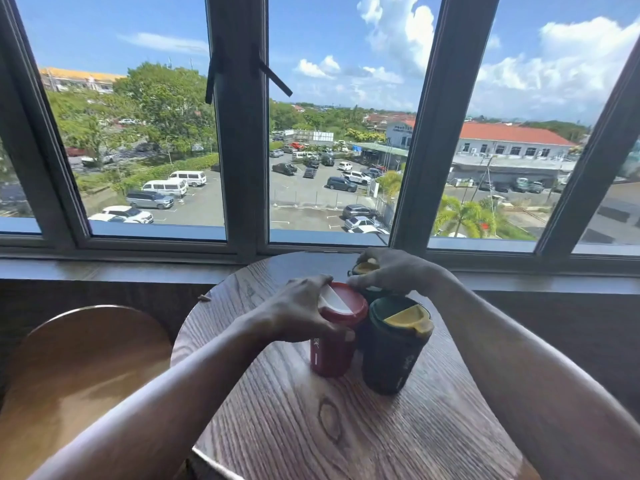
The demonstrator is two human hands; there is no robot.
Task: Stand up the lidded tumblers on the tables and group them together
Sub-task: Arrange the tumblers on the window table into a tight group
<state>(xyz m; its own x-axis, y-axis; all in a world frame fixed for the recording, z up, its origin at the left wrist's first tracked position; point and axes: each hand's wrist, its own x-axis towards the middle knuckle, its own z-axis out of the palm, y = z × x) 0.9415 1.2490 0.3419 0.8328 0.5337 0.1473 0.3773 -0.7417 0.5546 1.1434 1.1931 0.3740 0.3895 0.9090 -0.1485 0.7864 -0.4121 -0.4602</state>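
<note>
Round wood-grain worktop (311,427) under the window carries three lidded tumblers, all upright, long axes vertical, bunched near its centre. Dark green tumbler with yellow lid (394,348) stands nearest, touching or just beside the red tumbler (334,336). Left hand (304,310) is clamped over the red lid rim. Right hand (391,270) grips the rear green tumbler (363,268), farthest away; that hand is nearer to it.

Left hand (304,308) grips left tumbler (334,336) on table (311,427); second tumbler (394,348) touching right of grip; third tumbler (367,271) behind, under right hand (391,270).
</note>
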